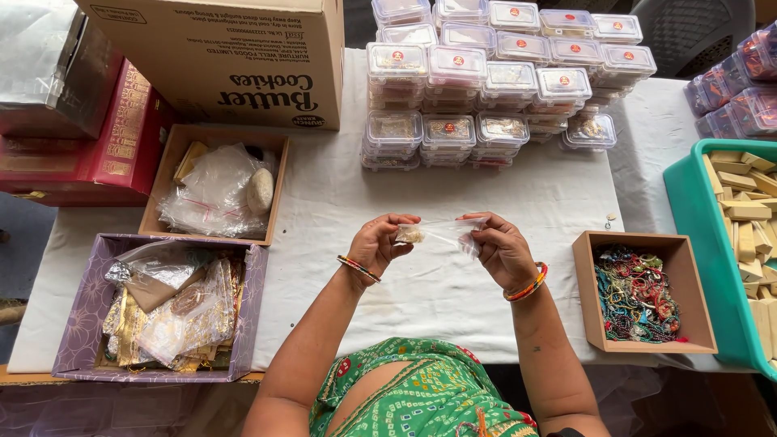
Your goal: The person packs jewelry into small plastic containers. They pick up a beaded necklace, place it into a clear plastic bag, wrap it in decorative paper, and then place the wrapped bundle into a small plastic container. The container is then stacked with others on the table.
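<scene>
Both of my hands hold a small clear plastic pouch (441,231) above the white tablecloth (340,202). My left hand (379,241) pinches the pouch's left end, where a small pale lump (410,234) sits inside. My right hand (498,247) grips the pouch's right end between thumb and fingers. Each wrist carries coloured bangles.
Several stacks of clear lidded boxes (486,81) stand at the back. A brown box of coloured threads (639,295) is at right, beside a teal tray of pale blocks (749,218). At left are a wooden box of plastic bags (214,186), a purple box of pouches (162,307) and a large cardboard carton (218,57).
</scene>
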